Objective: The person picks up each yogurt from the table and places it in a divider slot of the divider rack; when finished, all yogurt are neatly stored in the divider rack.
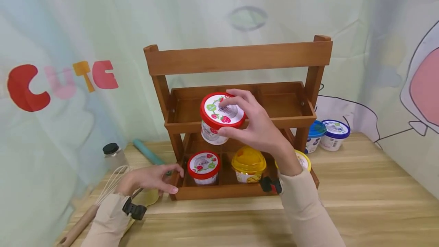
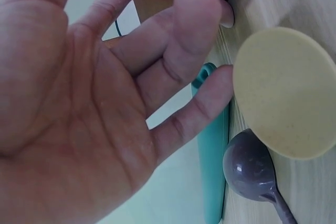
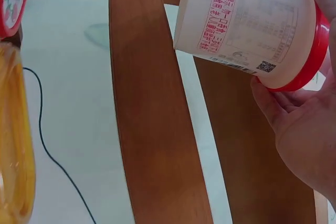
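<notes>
My right hand [image 1: 255, 125] grips a white tub with a red lid [image 1: 223, 110] by the lid's rim. The tub is raised, slightly tilted, in front of the wooden rack's [image 1: 240, 58] upper tier; its printed side shows in the right wrist view. On the lower tier stand another red-lidded tub [image 1: 204, 165], a yellow domed-lid tub [image 1: 249, 163] and a yellow-lidded tub [image 1: 303, 160], partly behind my right forearm. My left hand [image 1: 151, 178], fingers loosely bent, is at the rack's lower left corner; whether it touches the wood I cannot tell.
Behind the rack's right side are blue-lidded tubs [image 1: 335, 134]. Left on the table are a whisk [image 1: 82, 220], a black-capped jar [image 1: 114, 155], a teal-handled tool [image 1: 147, 151], a dark ladle [image 2: 249, 166] and a pale yellow round-headed utensil [image 2: 286, 93].
</notes>
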